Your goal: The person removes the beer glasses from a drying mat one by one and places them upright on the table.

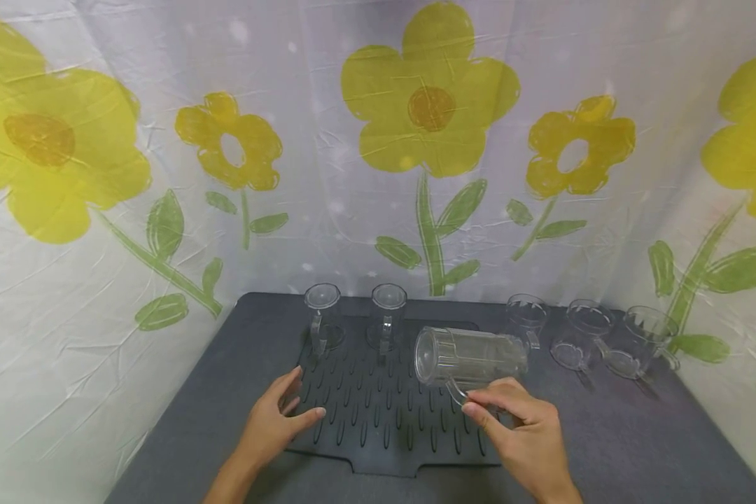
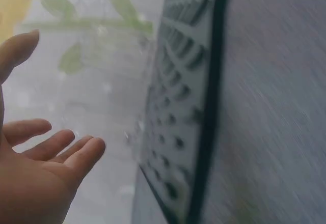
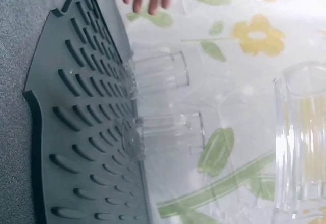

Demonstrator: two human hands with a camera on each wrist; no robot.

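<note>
Held mug [image 1: 475, 355]: one, clear, ribbed; lying sideways in the air above the right part of the draining mat [image 1: 374, 402], its round base toward the mat's left edge, its handle [image 1: 456, 392] toward the near edge.
Right hand [image 1: 532, 428]: thumb and fingertips pinched together on that handle; beyond the mat's near right corner.
Left hand [image 1: 269, 420]: fingers loosely spread, thumb well apart from them; nothing in hold; by the mat's left edge, toward its near corner.
Mat: one, dark, with raised ribs and a projecting lip midway along its near edge; laid on the dark grey table [image 1: 642, 441].
Mugs on mat: two, clear, vertical, side by side along its far edge; left mug [image 1: 324, 318] near the far left corner, second mug [image 1: 388, 318] just beside it, handles toward the near edge.
Mugs off mat: three, clear, in a row near the table's far right corner; inner mug [image 1: 527, 315], middle mug [image 1: 584, 336], outer mug [image 1: 644, 343].
Backdrop [image 1: 321, 189]: pale cloth, yellow flowers, green leaves; along the far edge and both sides.
</note>
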